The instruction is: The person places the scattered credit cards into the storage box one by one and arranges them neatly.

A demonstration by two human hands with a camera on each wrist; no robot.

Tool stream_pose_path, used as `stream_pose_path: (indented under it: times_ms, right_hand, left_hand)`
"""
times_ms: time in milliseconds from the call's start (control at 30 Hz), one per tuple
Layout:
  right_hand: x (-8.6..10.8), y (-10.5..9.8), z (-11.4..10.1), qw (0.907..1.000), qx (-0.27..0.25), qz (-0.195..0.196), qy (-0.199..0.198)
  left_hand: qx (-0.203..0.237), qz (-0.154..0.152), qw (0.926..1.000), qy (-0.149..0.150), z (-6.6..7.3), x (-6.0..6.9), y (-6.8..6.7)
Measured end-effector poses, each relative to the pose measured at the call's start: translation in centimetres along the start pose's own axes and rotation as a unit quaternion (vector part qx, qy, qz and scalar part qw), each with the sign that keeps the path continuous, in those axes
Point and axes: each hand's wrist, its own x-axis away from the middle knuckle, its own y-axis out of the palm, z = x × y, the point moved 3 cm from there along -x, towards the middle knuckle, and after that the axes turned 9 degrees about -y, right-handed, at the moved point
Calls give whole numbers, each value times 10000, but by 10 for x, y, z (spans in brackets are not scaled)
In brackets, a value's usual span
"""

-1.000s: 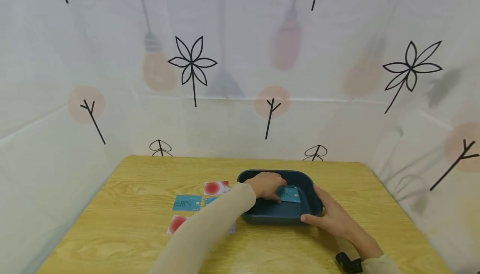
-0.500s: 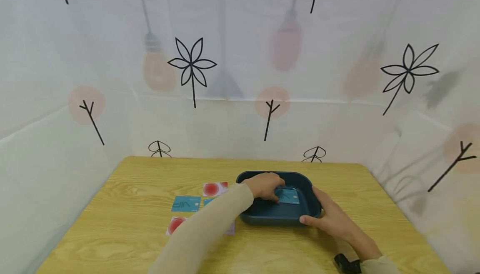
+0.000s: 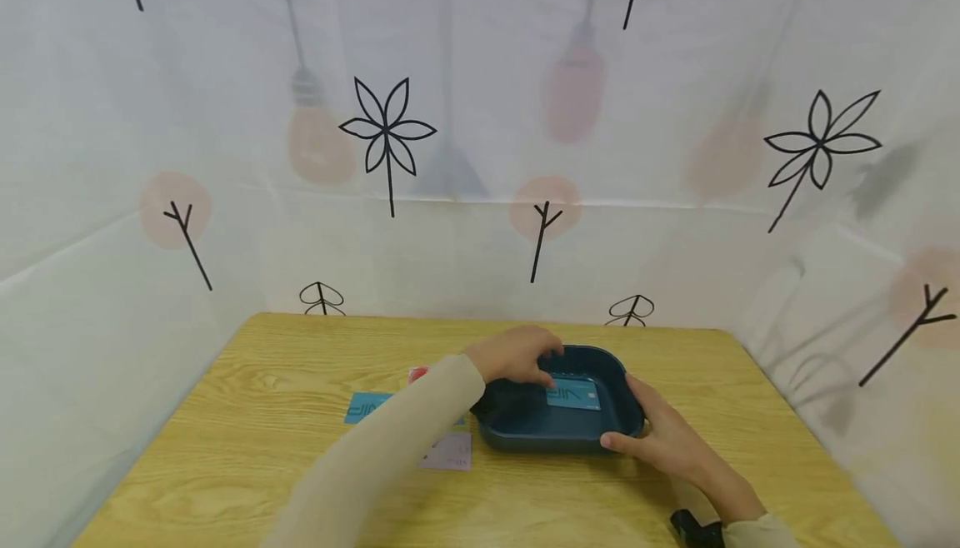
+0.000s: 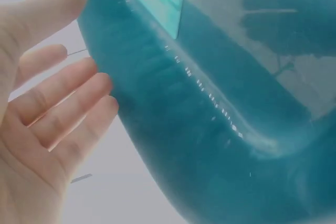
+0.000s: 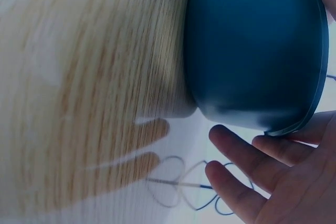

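A bare left hand [image 3: 517, 354] is hanging over the far left side of a deep, dark blue, round-cornered tray [image 3: 547, 440] that looks like smooth plastic. Its fingers are sitting loose, the thumb is standing well apart from them, and they are pinching nothing. A flat, light blue, oblong card with darker letters [image 3: 576, 396] is lying inside, on the tray's floor, near the thumb. A bare right hand [image 3: 663, 431] is gripping the tray's right side, its thumb pressing at the near corner, while two fingertips are sticking out free in its wrist view. To do this well, the right hand should be holding firmly but gently, so the tray isn't tipping. The left hand should be clearing the rim without bumping it or nudging the card. The pale cream cloth sleeve [image 3: 390, 448] is hiding part of a pale purple, flat paper-like card [image 3: 452, 453] on the yellow wooden table [image 3: 187, 456], so the arm should be passing high and not dragging.
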Motion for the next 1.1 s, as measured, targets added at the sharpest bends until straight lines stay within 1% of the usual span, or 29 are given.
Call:
stream_pose_path:
  times_ms: [67,133,333,533,733,900,967,1100]
  right_hand:
    - [0,0,0,10000,2,-21,53]
    - [1,0,1,9999,-6,-47,101]
    - [1,0,2,9999,52,-80,142]
    - [2,0,2,9998,82,-80,163]
    - [3,2,1,9995,54,-118,287]
    - [2,1,0,9995,108,-113,283]
    - [2,0,1,9995,138,-111,268]
    - [1,0,1,9995,149,-113,238]
  left_hand:
    - [25,25,10000,13,-3,6,-3]
    - [48,24,10000,-36,-6,12,-5]
    - [53,113,9998,-136,-19,29,-6]
    - [135,346,9992,-151,-30,51,-7]
    - [384,596,9973,-180,-42,75,-7]
    - [600,776,9949,-248,-56,90,-4]
    - [638,828,9942,-259,-62,95,-3]
    - [695,965,9922,-371,-74,105,-2]
